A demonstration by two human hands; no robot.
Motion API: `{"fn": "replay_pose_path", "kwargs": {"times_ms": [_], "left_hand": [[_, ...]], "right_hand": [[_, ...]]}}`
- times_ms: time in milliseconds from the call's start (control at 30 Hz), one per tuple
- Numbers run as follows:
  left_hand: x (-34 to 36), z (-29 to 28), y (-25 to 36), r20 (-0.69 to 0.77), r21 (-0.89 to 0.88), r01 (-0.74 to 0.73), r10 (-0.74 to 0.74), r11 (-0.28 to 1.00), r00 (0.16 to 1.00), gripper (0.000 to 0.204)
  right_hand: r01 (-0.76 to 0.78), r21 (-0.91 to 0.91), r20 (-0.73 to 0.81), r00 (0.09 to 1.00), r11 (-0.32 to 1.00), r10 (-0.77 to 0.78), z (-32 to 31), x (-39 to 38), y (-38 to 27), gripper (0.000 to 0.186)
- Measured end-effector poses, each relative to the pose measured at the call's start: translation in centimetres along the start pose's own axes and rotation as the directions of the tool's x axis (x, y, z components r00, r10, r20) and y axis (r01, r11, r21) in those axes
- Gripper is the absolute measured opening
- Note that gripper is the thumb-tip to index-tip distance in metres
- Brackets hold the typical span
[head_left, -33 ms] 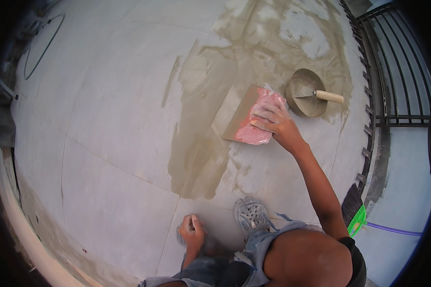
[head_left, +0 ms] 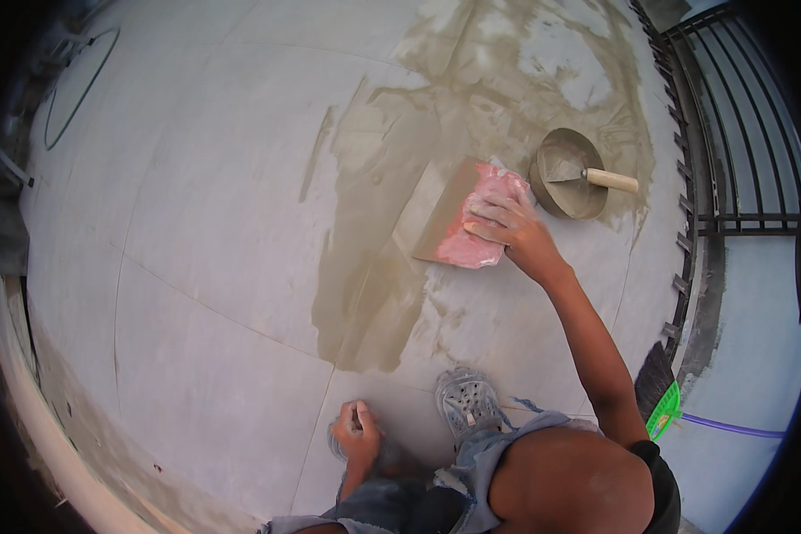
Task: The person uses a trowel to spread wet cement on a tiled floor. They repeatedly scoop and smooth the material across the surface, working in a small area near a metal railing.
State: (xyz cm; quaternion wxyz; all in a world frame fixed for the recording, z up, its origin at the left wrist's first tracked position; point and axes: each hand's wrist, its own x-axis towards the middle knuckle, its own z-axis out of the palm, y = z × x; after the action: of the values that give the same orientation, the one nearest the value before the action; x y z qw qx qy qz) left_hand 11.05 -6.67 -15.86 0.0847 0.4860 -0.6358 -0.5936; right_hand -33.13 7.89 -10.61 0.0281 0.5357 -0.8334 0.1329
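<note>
My right hand (head_left: 518, 230) lies over the pink upper part of a wide flat grout spreader (head_left: 445, 218), fingers closed on it. The spreader's grey-brown blade edge rests on the floor, where a wet layer of grout (head_left: 369, 267) is smeared over the tiles. Right beside it sits a round shallow pan (head_left: 587, 206). A small trowel (head_left: 610, 180) lies across the pan, its metal blade inside and its wooden handle over the rim. My left hand (head_left: 358, 432) is curled closed above my left shoe, and no object shows in it.
Pale floor tiles (head_left: 214, 222) with thin joints spread to the left. A black metal railing (head_left: 748, 133) runs along the right edge. A broom (head_left: 663, 405) with a green head and purple handle lies near my right elbow. A thin hose (head_left: 84, 89) loops at far left.
The spreader and my right hand have shifted very slightly left. All else looks the same.
</note>
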Motion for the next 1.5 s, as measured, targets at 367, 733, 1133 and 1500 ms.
{"fn": "replay_pose_path", "kwargs": {"times_ms": [367, 733, 1133, 1500], "left_hand": [[0.4, 0.6, 0.7, 0.000, -0.055, 0.018, -0.018, 0.998, 1.000, 0.023], [0.5, 0.2, 0.0, 0.006, -0.004, -0.025, 0.025, 1.000, 1.000, 0.022], [0.6, 0.1, -0.6, 0.020, -0.018, -0.017, 0.018, 1.000, 1.000, 0.022], [0.5, 0.6, 0.4, 0.012, -0.018, -0.007, 0.007, 1.000, 1.000, 0.019]], "right_hand": [[0.109, -0.063, 0.052, 0.993, 0.992, -0.106, 1.0, 8.0, 4.4, 0.049], [0.033, -0.117, 0.003, 0.999, 0.993, -0.033, -0.3, 4.8, 3.5, 0.040], [0.001, -0.127, -0.055, 0.998, 0.992, -0.008, -1.6, 9.2, 7.5, 0.044], [0.053, -0.152, 0.052, 0.998, 0.987, -0.046, -2.0, 13.8, 11.6, 0.042]]}}
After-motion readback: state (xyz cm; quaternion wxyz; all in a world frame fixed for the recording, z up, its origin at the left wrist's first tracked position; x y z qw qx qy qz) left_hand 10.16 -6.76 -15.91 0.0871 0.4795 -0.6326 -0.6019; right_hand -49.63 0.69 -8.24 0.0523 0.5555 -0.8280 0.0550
